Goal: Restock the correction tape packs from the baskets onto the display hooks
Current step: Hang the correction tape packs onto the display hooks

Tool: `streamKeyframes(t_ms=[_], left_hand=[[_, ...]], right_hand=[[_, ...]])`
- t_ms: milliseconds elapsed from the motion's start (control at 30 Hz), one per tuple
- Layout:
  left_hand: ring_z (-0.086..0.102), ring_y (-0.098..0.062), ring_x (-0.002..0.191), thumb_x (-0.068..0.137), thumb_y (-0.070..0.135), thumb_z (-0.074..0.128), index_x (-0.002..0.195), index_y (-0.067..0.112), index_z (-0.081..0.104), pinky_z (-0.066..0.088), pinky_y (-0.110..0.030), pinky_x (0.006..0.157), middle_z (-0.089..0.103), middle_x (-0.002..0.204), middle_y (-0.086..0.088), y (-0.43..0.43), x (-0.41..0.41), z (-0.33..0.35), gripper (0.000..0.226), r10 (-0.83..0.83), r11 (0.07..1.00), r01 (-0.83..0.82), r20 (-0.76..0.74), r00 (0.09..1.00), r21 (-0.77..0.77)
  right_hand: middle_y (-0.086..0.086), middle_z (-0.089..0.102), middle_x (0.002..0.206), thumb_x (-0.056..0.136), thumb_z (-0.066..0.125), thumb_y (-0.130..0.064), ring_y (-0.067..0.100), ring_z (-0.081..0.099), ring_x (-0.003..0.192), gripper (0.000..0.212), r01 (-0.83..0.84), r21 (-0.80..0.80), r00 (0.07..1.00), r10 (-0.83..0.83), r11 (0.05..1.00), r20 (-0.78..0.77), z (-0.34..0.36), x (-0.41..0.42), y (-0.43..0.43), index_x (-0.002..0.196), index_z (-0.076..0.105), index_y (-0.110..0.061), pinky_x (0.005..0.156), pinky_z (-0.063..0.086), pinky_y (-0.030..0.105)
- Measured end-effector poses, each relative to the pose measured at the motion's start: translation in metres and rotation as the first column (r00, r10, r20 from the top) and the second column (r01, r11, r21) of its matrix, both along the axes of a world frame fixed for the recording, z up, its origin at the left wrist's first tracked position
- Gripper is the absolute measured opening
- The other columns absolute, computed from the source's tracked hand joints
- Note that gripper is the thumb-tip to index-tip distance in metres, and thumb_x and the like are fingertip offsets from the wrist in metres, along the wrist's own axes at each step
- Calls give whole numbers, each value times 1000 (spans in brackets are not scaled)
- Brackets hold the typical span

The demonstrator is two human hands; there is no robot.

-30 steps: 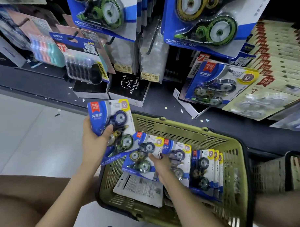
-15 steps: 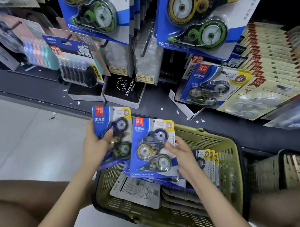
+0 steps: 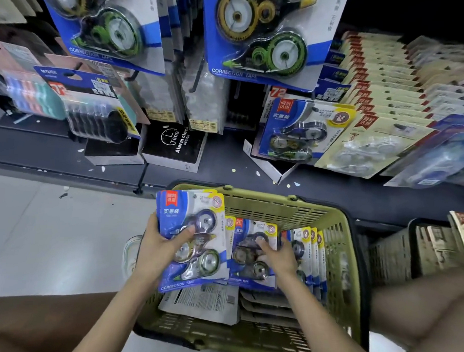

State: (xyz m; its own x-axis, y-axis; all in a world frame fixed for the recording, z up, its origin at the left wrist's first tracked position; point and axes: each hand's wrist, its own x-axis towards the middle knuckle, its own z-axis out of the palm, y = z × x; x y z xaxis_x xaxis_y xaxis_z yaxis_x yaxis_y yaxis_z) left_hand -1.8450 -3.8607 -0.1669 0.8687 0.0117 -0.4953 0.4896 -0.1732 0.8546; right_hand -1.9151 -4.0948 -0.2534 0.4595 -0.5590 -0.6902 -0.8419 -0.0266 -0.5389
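My left hand (image 3: 161, 248) grips a stack of blue correction tape packs (image 3: 195, 227) above the left rim of the olive basket (image 3: 339, 232), thumb across the front pack. My right hand (image 3: 278, 256) reaches into the basket and lies on another blue pack (image 3: 245, 244), fingers curled over its blister. Several more packs (image 3: 312, 247) stand on edge to the right inside the basket. A matching pack (image 3: 298, 130) hangs on a display hook above the shelf.
Large correction tape packs (image 3: 259, 45) hang overhead. Alarm clock boxes (image 3: 174, 145) sit on the dark shelf (image 3: 220, 172). Cream packs (image 3: 380, 107) fill hooks at right. A second basket (image 3: 396, 255) stands right. White floor lies left.
The pack my right hand held up has joined the stack in my left hand. My right hand has gone back down into the basket onto another pack.
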Motion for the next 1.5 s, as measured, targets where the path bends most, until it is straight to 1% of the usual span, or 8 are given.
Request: streamKeyframes(t_ms=[167,400,767,933,1033,1167,1367,1500], left_hand=[[69,-30,95,78,10,81,114,18,50,57,-49,81,69,108,-5,1,7,-1,48,35,999,-38,59,998,36],[67,-20,85,54,48,81,117,27,48,56,-49,81,69,101,6,-7,6,7,74,-91,976,65,120,989,206],[65,-21,96,76,20,83,135,27,45,42,-30,74,59,96,27,-36,15,46,71,-366,874,198,332,869,444],[64,-26,98,79,23,81,142,24,40,38,-31,69,62,98,14,-55,31,111,75,-453,846,206,457,766,492],[65,-10,91,76,21,84,133,33,44,43,-24,71,63,95,29,-60,35,152,71,-413,888,180,563,716,423],[60,18,85,73,14,85,123,35,46,40,-1,66,59,90,48,-70,30,210,66,-299,952,158,687,663,261],[63,12,86,66,25,81,107,43,52,46,-15,75,66,94,36,-90,30,286,54,-59,989,140,780,622,-37],[66,4,89,59,34,78,106,41,55,50,-22,78,70,97,26,-104,48,318,52,47,983,114,795,605,-145]], right_hand=[[12,21,162,87,71,-42,33,26,147,102,57,195,996,-42,979,-80,-20,4,-10,157,5,-8,112,32,43],[17,46,148,92,68,-33,35,49,131,76,-30,52,1000,30,998,-2,-14,21,8,148,33,3,100,43,37],[-10,66,86,90,68,-6,7,60,78,11,-251,-64,883,255,966,395,83,10,-49,96,67,-15,68,45,20],[-3,63,128,94,64,-22,15,57,119,37,-177,-282,769,311,943,558,163,10,-85,130,57,-16,102,44,35],[-2,61,130,88,63,-37,19,55,121,53,-1,-373,671,277,928,688,219,4,-98,135,52,-16,103,43,40],[-10,62,126,90,70,-17,8,57,119,46,149,-286,433,198,947,879,292,-5,-111,121,50,-43,100,45,29],[-12,68,117,92,64,-7,3,66,104,43,133,-95,233,62,987,970,355,19,-132,124,55,-35,69,55,18],[-8,69,118,91,65,-5,9,67,107,43,105,-108,254,79,989,964,369,43,-140,124,56,-32,83,57,28]])
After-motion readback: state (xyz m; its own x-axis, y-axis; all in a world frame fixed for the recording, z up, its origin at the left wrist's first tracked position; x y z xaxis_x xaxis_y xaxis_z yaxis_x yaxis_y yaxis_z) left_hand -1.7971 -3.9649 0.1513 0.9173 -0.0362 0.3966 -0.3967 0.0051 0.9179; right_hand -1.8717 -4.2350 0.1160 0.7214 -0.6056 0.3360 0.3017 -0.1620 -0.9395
